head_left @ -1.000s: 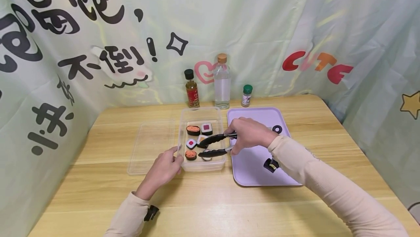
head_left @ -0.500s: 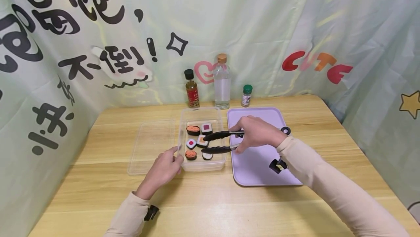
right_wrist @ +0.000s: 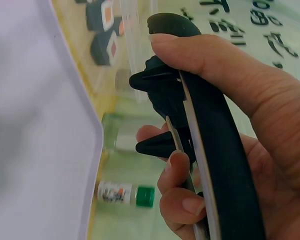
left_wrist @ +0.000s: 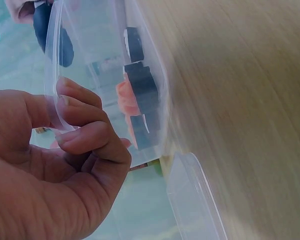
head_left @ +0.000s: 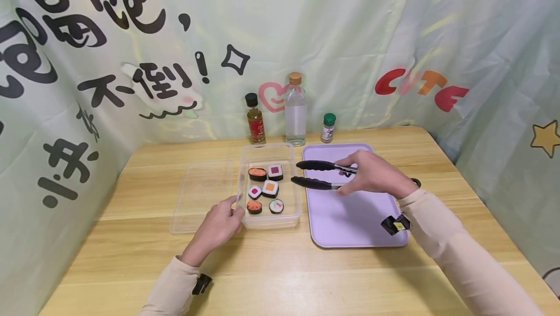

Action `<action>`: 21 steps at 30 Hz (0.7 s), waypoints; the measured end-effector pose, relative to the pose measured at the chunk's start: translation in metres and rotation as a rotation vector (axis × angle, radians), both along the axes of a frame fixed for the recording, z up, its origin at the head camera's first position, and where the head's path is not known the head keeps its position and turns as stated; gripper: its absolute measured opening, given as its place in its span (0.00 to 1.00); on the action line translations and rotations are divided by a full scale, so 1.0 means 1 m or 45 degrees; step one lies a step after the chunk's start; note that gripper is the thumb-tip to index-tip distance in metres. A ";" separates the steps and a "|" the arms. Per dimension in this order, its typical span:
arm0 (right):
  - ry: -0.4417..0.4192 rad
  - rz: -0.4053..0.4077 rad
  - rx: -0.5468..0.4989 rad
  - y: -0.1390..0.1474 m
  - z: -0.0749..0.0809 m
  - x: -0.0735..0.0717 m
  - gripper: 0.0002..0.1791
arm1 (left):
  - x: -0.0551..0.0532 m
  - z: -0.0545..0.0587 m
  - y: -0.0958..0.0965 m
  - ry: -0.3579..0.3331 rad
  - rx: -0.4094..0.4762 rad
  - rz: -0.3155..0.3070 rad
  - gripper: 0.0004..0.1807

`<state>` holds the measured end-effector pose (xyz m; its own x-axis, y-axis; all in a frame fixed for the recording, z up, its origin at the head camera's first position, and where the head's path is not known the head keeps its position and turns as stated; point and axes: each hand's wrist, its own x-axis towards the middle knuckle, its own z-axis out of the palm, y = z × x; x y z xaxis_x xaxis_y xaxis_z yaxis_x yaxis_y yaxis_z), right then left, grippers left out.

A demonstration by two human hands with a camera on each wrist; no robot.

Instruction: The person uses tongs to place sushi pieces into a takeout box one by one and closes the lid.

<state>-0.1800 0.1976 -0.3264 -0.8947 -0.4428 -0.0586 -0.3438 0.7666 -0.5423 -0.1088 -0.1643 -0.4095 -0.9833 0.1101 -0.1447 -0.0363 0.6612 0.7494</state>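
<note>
My left hand (head_left: 220,223) pinches the left rim of a clear plastic container (head_left: 280,221); the left wrist view shows thumb and fingertips on either side of its edge. Inside lie several sushi pieces, among them an orange-topped one (head_left: 257,174), a white roll with an orange centre (head_left: 270,187) and a round roll (head_left: 276,205). With my right hand (head_left: 374,172) I grip black-tipped tongs (head_left: 317,184) over the purple tray (head_left: 350,231). Their two tips stand apart with nothing between them, pointing left, close to the container's right rim.
A clear lid (head_left: 201,194) lies flat left of the container. Along the back stand a red-labelled sauce bottle (head_left: 256,124), a tall clear bottle (head_left: 295,116) and a green-capped shaker (head_left: 328,130). A printed curtain (head_left: 341,39) hangs behind the table.
The right hand has drawn the tongs rightward, out from above the sushi to over the purple tray, uncovering the round roll. My left hand has stayed on the container's rim.
</note>
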 end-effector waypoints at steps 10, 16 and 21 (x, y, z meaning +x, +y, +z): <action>-0.039 -0.292 -0.019 0.042 -0.012 0.002 0.52 | 0.000 -0.001 -0.001 -0.005 -0.005 0.002 0.28; -0.058 -0.419 -0.035 0.065 -0.021 0.004 0.63 | 0.000 -0.001 -0.001 0.000 -0.009 -0.002 0.27; -0.036 -0.507 -0.071 0.081 -0.031 0.006 0.59 | -0.001 -0.001 -0.001 -0.004 -0.011 -0.001 0.27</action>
